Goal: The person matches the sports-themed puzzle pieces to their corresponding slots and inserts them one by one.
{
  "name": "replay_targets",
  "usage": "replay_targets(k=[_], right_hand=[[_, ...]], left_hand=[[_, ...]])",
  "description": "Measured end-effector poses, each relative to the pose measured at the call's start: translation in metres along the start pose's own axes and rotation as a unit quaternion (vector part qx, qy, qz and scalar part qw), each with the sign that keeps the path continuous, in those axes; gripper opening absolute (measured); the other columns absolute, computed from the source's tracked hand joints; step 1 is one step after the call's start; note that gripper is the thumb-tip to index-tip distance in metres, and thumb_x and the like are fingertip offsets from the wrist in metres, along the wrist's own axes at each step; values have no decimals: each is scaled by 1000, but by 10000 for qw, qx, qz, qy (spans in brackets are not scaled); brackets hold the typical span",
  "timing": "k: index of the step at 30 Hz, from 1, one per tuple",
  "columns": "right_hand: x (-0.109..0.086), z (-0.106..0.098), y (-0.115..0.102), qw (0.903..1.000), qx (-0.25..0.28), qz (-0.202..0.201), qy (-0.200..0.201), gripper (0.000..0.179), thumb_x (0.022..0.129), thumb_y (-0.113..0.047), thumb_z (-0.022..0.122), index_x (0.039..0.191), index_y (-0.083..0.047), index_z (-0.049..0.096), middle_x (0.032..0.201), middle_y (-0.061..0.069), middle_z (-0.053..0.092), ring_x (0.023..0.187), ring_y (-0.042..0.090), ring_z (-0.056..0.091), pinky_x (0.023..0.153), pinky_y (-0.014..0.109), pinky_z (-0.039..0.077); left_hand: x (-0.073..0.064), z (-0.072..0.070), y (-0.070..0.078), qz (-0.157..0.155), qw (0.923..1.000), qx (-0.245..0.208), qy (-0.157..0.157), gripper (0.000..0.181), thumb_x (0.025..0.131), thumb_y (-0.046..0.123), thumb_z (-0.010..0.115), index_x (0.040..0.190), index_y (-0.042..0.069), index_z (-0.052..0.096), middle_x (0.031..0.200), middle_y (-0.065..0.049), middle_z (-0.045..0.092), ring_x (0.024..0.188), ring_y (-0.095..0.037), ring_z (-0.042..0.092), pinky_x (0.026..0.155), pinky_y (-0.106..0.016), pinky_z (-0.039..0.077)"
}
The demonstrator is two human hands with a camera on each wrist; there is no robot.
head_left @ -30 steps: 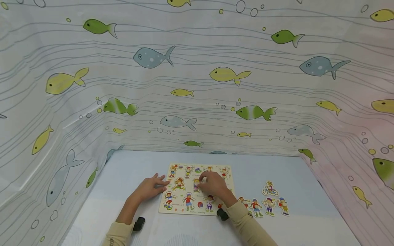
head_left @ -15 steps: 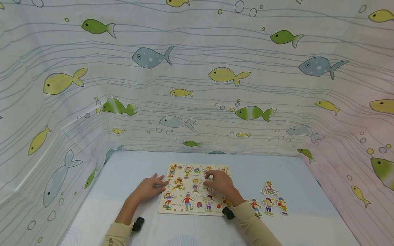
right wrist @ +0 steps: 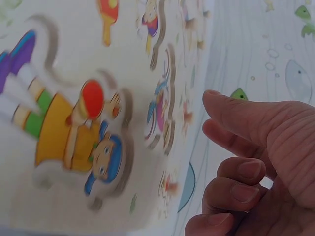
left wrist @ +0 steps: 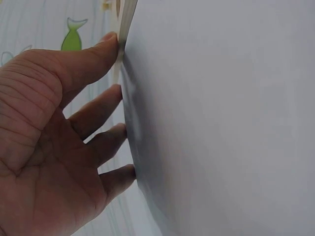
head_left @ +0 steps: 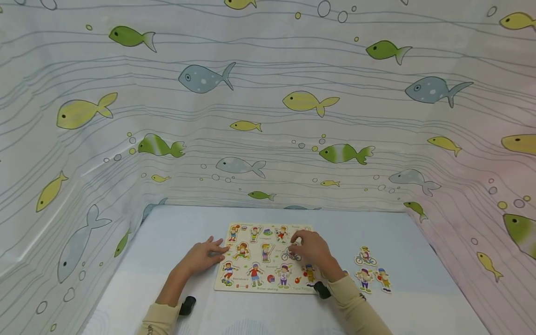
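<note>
A pale puzzle board (head_left: pixel 251 289) with printed and recessed sports figures lies on the table. My left hand (head_left: pixel 204 257) rests at its left side. In the left wrist view the thumb of my left hand (left wrist: pixel 49 132) touches the board's edge (left wrist: pixel 129 19), with the fingers spread below it. My right hand (head_left: pixel 313 250) is over the right part of the board, beside a cyclist figure (head_left: pixel 291 252). The right wrist view shows my right hand (right wrist: pixel 246 162) with fingers loosely bent and nothing visible between thumb and forefinger. A table-tennis figure (right wrist: pixel 81 132) is nearer that camera.
Right of the board lie loose figure pieces: a cyclist (head_left: pixel 365 255), a baseball player (head_left: pixel 365 280) and a blue-capped figure (head_left: pixel 383 280). My right forearm partly hides others. Fish-patterned sheeting (head_left: pixel 268 139) walls the table (head_left: pixel 360 228) at the back and sides.
My right hand has moved to the right across the board, away from the middle-row figure with a stick, uncovering the cyclist figure. My left hand has stayed at the board's left side.
</note>
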State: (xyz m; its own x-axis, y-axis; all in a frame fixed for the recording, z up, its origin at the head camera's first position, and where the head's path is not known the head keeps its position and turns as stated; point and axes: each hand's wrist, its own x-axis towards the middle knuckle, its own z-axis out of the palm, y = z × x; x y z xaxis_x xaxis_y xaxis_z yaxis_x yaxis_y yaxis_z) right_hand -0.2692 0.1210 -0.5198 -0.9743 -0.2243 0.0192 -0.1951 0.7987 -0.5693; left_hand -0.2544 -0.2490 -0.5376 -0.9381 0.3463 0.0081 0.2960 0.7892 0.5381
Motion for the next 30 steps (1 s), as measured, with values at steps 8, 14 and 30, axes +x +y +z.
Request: replay_targets(k=[8,14,30], right_hand=[[-7,-7,10,9999,32,100,68,16,84,-35,78,92,-23,72,105,6,70,59,14,46,47,29,34],[-9,-12,18,9997,-33,259,1,18,84,-35,78,94,-22,71,71,-3,55,60,15,47,49,30,35],[-23,-33,43,9988,-124,446,152,17,84,-33,79,94,-22,72,72,-3,52,61,15,45,50,30,34]], left_hand=[[-1,-1,1,-15,9999,-106,38,31,89,22,73,118,11,73,139,-20,54,136,-51,34,107,-66,27],[0,0,1,8,10000,-75,33,31,89,22,73,118,10,73,138,-20,54,136,-51,34,106,-66,29],[1,0,2,-74,10000,-7,-28,32,89,25,73,119,12,73,139,-18,54,136,-50,35,106,-66,29]])
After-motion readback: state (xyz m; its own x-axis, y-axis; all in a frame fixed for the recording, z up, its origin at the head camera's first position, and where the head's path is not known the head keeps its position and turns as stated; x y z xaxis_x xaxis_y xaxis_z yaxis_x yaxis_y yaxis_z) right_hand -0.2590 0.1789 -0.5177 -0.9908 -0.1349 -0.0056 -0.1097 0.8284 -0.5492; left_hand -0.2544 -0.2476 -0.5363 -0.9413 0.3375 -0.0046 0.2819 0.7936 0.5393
